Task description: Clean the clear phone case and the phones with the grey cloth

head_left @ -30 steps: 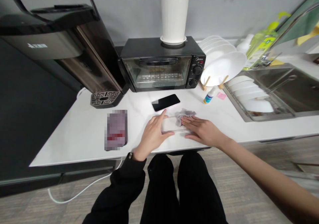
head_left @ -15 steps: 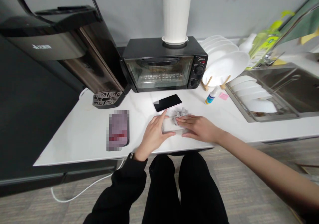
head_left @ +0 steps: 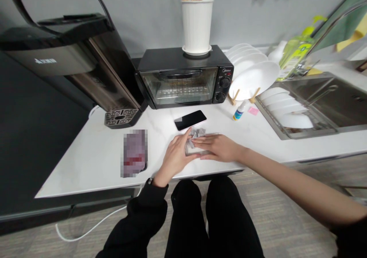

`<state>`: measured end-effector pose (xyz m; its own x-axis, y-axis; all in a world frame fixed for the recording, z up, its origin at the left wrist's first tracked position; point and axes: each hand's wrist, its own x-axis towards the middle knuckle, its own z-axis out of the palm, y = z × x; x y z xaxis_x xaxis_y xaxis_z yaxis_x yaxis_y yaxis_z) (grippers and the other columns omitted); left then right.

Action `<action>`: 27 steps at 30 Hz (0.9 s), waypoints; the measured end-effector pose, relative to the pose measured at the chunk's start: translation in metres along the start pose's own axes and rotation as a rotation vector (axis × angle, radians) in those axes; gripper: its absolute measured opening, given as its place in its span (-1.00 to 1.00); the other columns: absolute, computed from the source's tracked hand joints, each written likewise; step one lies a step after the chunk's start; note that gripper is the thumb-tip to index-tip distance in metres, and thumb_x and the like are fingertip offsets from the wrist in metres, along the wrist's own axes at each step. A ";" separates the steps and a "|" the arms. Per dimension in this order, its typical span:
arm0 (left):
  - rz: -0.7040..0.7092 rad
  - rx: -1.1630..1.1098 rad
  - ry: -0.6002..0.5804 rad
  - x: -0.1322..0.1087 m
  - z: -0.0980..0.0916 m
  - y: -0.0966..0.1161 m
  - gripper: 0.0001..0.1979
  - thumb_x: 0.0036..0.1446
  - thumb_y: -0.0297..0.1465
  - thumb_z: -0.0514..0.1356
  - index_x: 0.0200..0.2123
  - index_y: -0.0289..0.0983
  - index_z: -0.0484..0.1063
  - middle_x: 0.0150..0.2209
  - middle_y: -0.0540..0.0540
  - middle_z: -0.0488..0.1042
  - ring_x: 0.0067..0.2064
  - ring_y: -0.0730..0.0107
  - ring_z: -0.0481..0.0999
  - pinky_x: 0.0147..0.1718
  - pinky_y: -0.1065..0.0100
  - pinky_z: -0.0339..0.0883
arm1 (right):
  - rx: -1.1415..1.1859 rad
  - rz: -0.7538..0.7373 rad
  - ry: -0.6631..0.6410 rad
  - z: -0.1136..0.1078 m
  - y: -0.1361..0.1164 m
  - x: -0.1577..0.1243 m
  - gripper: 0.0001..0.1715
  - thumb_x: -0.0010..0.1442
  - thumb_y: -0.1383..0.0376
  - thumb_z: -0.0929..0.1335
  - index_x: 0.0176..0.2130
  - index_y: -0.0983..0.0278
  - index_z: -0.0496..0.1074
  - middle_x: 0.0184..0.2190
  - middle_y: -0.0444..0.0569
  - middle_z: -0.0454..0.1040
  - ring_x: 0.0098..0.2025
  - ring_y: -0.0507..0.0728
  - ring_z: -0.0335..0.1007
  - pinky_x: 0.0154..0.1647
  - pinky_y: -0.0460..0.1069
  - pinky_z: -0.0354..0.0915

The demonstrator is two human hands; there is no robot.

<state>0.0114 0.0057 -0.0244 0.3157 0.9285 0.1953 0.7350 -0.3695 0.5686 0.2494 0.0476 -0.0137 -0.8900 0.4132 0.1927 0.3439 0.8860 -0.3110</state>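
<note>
A flat, whitish rectangular item (head_left: 192, 150) lies on the white counter near its front edge; its exact kind is hard to make out. My left hand (head_left: 174, 155) grips its left end, thumb along the near side and fingers on the far side. Under the fingers of my right hand (head_left: 220, 148) is a crumpled grey-white wipe (head_left: 197, 133), pressed onto the item's top. The right hand covers the item's right part. Just beyond lies a black-screened phone (head_left: 190, 120). A small spray bottle (head_left: 238, 111) stands to the right, beside a pink sticky note (head_left: 253, 111).
Behind is a black toaster oven (head_left: 183, 86), with a white chopstick pot (head_left: 197, 28) on top. A drinks machine (head_left: 86, 59) and a pixelated purple object (head_left: 134, 153) are at left. Racked plates (head_left: 254, 78) and a sink (head_left: 338, 112) with dishes are at right.
My right hand has slid the wipe left across the item, close to my left hand. The left hand keeps its grip. The camera view has shifted slightly.
</note>
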 end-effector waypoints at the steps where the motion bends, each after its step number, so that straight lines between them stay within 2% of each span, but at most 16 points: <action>1: 0.004 -0.006 0.003 0.000 0.000 0.001 0.10 0.06 -0.22 0.49 0.50 -0.04 -0.09 0.23 -0.12 0.48 0.24 0.01 0.37 0.22 0.03 0.27 | -0.023 0.026 0.007 -0.005 0.003 -0.011 -0.29 0.46 -0.02 0.28 0.40 0.31 0.25 0.37 0.17 0.31 0.40 0.27 0.27 0.43 0.25 0.21; 5: 0.006 -0.024 0.010 0.000 0.000 0.003 0.12 0.06 -0.24 0.49 0.51 0.01 -0.13 0.22 -0.06 0.49 0.25 0.02 0.35 0.23 0.03 0.24 | -0.050 0.152 0.034 -0.023 0.001 -0.063 -0.38 0.44 0.02 0.31 0.36 0.20 0.33 0.34 0.10 0.37 0.31 0.30 0.40 0.41 0.32 0.24; 7: 0.006 -0.026 0.013 0.000 0.000 0.003 0.13 0.05 -0.25 0.51 0.50 0.03 -0.13 0.22 -0.04 0.49 0.24 0.03 0.35 0.23 0.04 0.24 | -0.004 0.160 0.037 -0.025 -0.006 -0.074 -0.37 0.40 0.02 0.35 0.35 0.19 0.35 0.30 0.10 0.42 0.29 0.31 0.43 0.41 0.35 0.22; 9: 0.020 -0.025 0.020 0.000 0.000 0.002 0.13 0.04 -0.26 0.51 0.50 0.04 -0.12 0.22 -0.04 0.49 0.24 0.04 0.37 0.22 0.05 0.24 | 0.073 0.135 0.040 -0.019 -0.015 -0.066 -0.34 0.38 0.01 0.38 0.34 0.19 0.36 0.28 0.11 0.45 0.30 0.31 0.42 0.43 0.34 0.19; 12: 0.037 -0.018 0.016 -0.001 0.000 0.001 0.10 0.05 -0.28 0.50 0.49 0.00 -0.08 0.20 -0.09 0.50 0.24 0.04 0.40 0.20 0.05 0.26 | 0.175 0.068 0.015 -0.004 -0.021 -0.029 -0.36 0.40 0.01 0.36 0.35 0.18 0.36 0.30 0.07 0.43 0.35 0.24 0.34 0.48 0.26 0.12; 15: 0.031 0.001 0.006 -0.001 0.000 0.000 0.05 0.06 -0.27 0.49 0.48 -0.08 -0.02 0.22 -0.18 0.47 0.23 0.03 0.42 0.19 0.06 0.29 | 0.158 0.003 -0.011 0.005 -0.014 0.007 -0.36 0.43 0.00 0.33 0.37 0.18 0.32 0.33 0.05 0.39 0.40 0.20 0.28 0.49 0.22 0.08; 17: 0.024 0.003 0.007 -0.002 0.000 0.001 0.02 0.08 -0.25 0.48 0.47 -0.11 0.00 0.24 -0.20 0.45 0.23 0.03 0.42 0.20 0.05 0.28 | 0.106 -0.010 0.000 0.003 -0.005 0.011 -0.33 0.44 0.01 0.32 0.39 0.22 0.29 0.33 0.09 0.38 0.40 0.22 0.27 0.46 0.22 0.15; 19: 0.019 -0.007 0.011 -0.002 -0.001 0.002 0.02 0.09 -0.23 0.47 0.48 -0.09 -0.02 0.23 -0.18 0.46 0.23 0.03 0.41 0.21 0.04 0.27 | 0.062 0.011 0.023 -0.005 0.003 -0.003 -0.34 0.45 0.03 0.31 0.39 0.24 0.28 0.33 0.13 0.37 0.39 0.24 0.29 0.42 0.22 0.22; 21: 0.020 -0.010 0.016 -0.002 -0.001 0.002 0.04 0.09 -0.22 0.48 0.48 -0.06 -0.05 0.20 -0.13 0.49 0.23 0.02 0.40 0.21 0.02 0.27 | 0.023 0.079 0.050 -0.015 0.007 -0.029 -0.38 0.45 0.05 0.32 0.37 0.21 0.32 0.32 0.11 0.38 0.35 0.26 0.35 0.40 0.26 0.25; 24: 0.034 -0.004 0.018 -0.002 0.000 0.003 0.08 0.06 -0.22 0.49 0.49 -0.02 -0.07 0.21 -0.09 0.49 0.24 0.01 0.38 0.21 0.01 0.26 | 0.009 0.177 0.058 -0.025 0.000 -0.065 -0.42 0.42 0.06 0.35 0.34 0.15 0.37 0.30 0.05 0.43 0.29 0.29 0.43 0.40 0.32 0.25; 27: 0.045 -0.006 0.027 -0.001 0.000 0.002 0.08 0.03 -0.23 0.51 0.47 0.00 -0.04 0.20 -0.08 0.50 0.23 0.01 0.39 0.20 0.01 0.27 | 0.087 0.167 0.051 -0.021 -0.014 -0.067 -0.40 0.39 0.05 0.38 0.33 0.15 0.39 0.27 0.05 0.46 0.27 0.29 0.45 0.43 0.31 0.22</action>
<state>0.0127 0.0038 -0.0237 0.3321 0.9116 0.2423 0.7169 -0.4109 0.5632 0.3108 0.0119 -0.0024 -0.8059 0.5648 0.1776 0.4564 0.7837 -0.4213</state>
